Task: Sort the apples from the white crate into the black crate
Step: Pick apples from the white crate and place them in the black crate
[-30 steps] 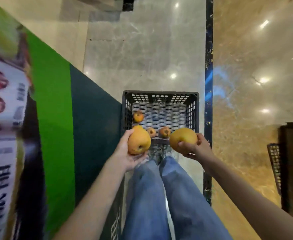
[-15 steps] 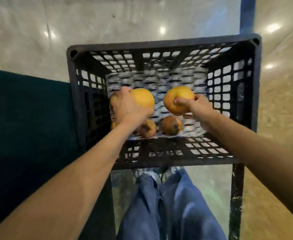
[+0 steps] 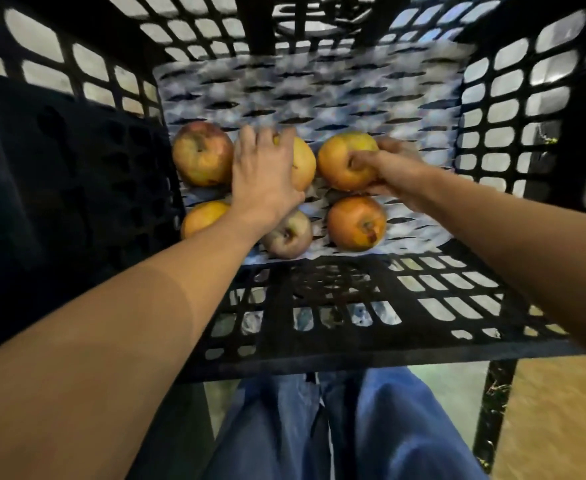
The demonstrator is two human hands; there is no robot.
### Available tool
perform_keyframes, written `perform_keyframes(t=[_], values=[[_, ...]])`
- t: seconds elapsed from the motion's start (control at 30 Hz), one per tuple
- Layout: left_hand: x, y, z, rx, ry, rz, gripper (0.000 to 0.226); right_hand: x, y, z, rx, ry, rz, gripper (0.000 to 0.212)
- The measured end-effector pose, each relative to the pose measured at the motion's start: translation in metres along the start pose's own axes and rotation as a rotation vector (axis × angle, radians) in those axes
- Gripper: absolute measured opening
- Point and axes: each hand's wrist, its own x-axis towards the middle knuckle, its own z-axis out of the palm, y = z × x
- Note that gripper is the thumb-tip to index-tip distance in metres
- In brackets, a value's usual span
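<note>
Both arms are down inside the black crate point(image 3: 353, 358), which has a white foam-net liner point(image 3: 319, 88) across its btm, and all six apples sit on that liner.

Far L, by the crate's left wall, there's a blotchy apple point(image 3: 201, 154) at the back. Nearer me is an orange apple point(image 3: 203, 218), partly hidden behind the left forearm. Next comes the left hand point(image 3: 267, 178) - palm down, fingers bent over the top of the left-held apple point(image 3: 303, 164). It's clasping that one, which sits low on the liner just beside the blotchy apple. Tucked under the wrist is a pale apple point(image 3: 288, 235), stem end up and close to the near wall.

R of centre, the right hand point(image 3: 392, 171) has the right-held apple point(image 3: 343, 161), w/ the thumb pressed on its near face and the fingers wrapped round the far side - a firm hold. This apple is just beside the left-held one, at or very near the liner, though I can't tell if it's resting on it. In front of it lies a red-orange apple point(image 3: 355, 223), stem up and clear of both hands.

Below the crate's near wall you can see the person's blue jeans point(image 3: 388, 427), w/ tan floor point(image 3: 561, 410) off to the R.
</note>
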Motion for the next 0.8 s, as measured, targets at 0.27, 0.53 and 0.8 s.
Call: perform_keyframes(t=[0.27,0.53,0.8], values=[[-0.006,-0.002,0.005,0.082,0.007,0.03,0.098,-0.005,0.007,-0.001,-0.171,0.094,-0.177,0.061],[-0.008,-0.062,-0.019,-0.122,0.166,-0.148,0.069,-0.022,0.007,0.0,-0.437,0.154,-0.392,0.061],[-0.006,-0.074,-0.018,-0.026,0.009,-0.277,0.08,-0.024,0.006,0.007,-0.709,0.18,-0.463,0.079]])
